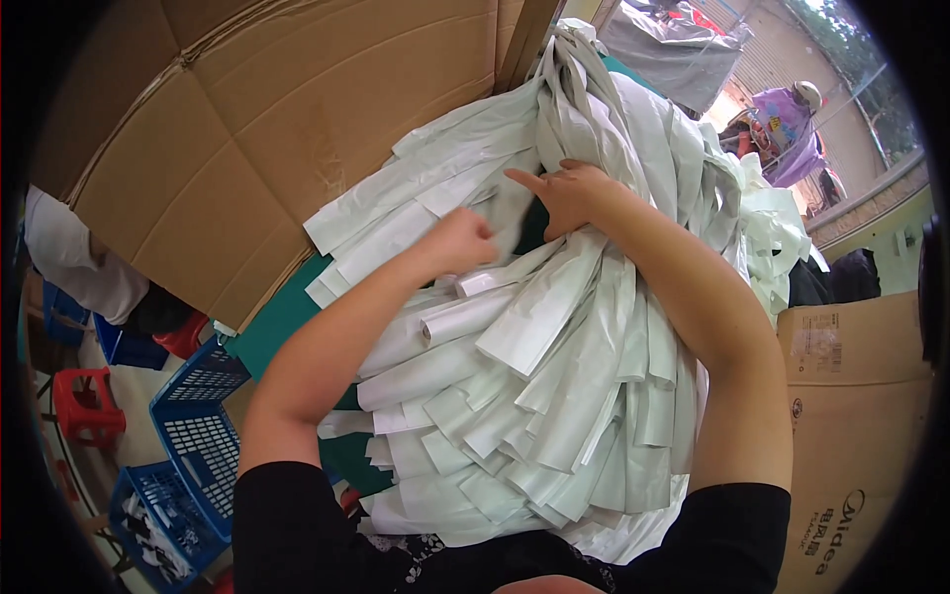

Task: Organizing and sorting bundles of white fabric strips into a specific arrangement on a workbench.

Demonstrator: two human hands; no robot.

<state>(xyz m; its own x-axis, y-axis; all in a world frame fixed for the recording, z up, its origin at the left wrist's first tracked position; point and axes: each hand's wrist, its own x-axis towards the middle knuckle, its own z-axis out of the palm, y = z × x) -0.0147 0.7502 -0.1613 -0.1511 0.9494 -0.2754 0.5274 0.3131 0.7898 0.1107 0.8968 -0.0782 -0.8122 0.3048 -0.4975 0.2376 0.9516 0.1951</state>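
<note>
A big heap of long, flat white strips, thin and sheet-like, spreads in overlapping layers in front of me. They are gathered into a bunch at the far end. My left hand is closed over the left part of the heap. A blurred pale strip lies just beyond its fingers; what the fingers hold is hidden. Right of it, my right hand rests at the bunched strips, index finger stretched out to the left and thumb apart. A dark green surface shows through a gap below that hand.
Tall brown cardboard stands at the far left, and a cardboard box at the right. Blue plastic crates and a red stool are on the floor at left. A person in a light top is beyond the cardboard.
</note>
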